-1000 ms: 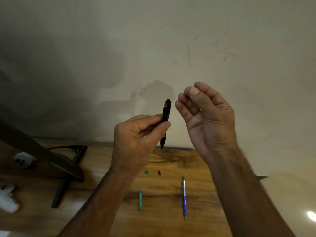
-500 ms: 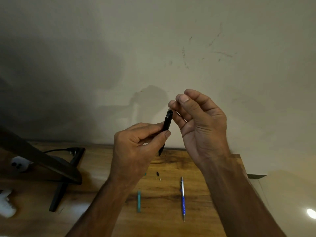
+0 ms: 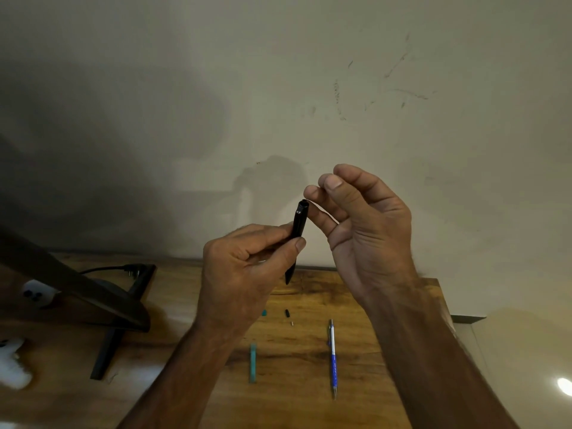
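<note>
- My left hand [image 3: 244, 274] pinches a thin black plastic pen [image 3: 298, 224], tip down.
- My right hand [image 3: 365, 224] curls by its open top; I cannot tell if it holds anything.

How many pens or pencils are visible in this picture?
2. The black pen is held by the left hand above the table; the blue-and-silver pencil lies on the table. Others may be hidden.

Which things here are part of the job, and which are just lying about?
Job: black pencil, gripped by left hand; right hand at its open top; likely the black cap, teal tube.
Lying about: blue pencil, stand, cable.
</note>
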